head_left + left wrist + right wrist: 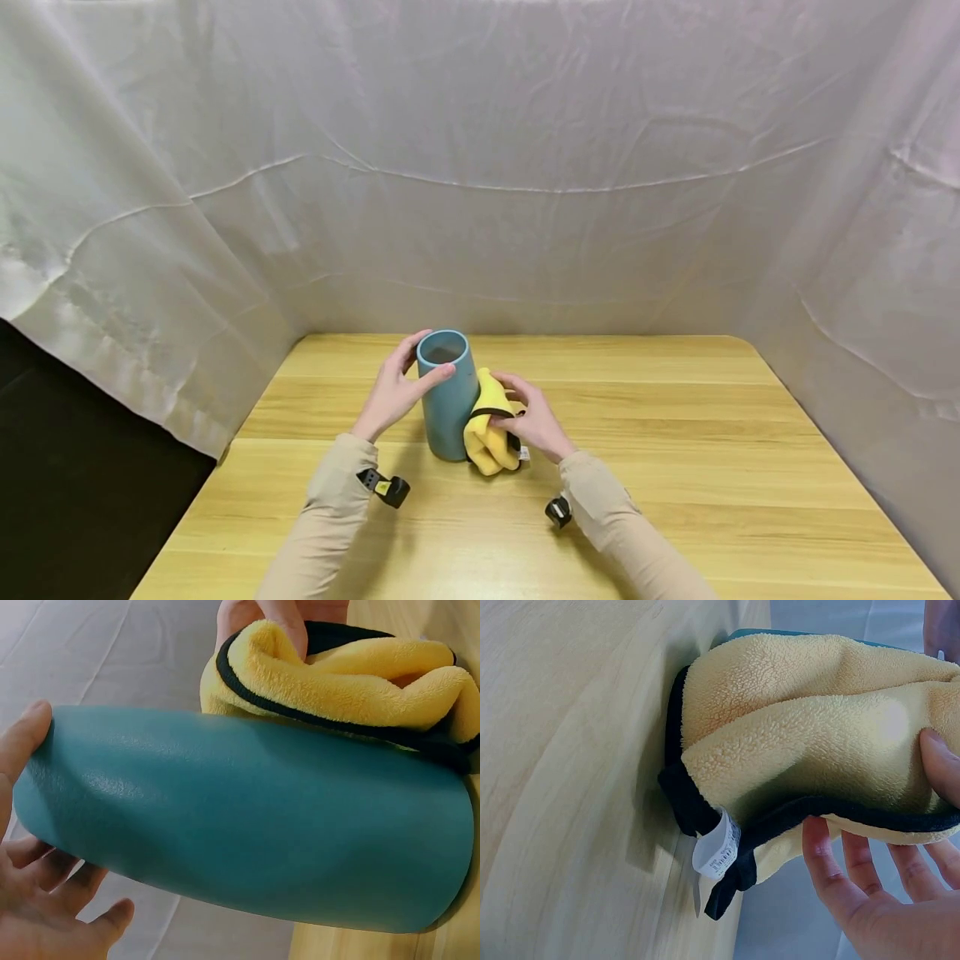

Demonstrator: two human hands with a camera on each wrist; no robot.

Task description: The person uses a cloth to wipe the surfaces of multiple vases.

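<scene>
A tall blue-green vase (450, 417) stands on the wooden table with its round mouth facing up. My left hand (392, 393) grips it near the rim, the thumb on the near side and the fingers around the far side. Against the vase's right side lies a bunched yellow cloth (337, 682) with black edging and a white tag (718, 851). My right hand (536, 421) holds this cloth between thumb and fingers. In the right wrist view, the thumb presses the fluffy face while fingertips sit beneath the black edge.
The light wood table (675, 500) extends around both hands. Pale grey curtains (525, 167) hang behind it and along both sides. A dark area (75, 483) lies beyond the table's left edge. Each sleeve carries a small black wrist camera (392, 491).
</scene>
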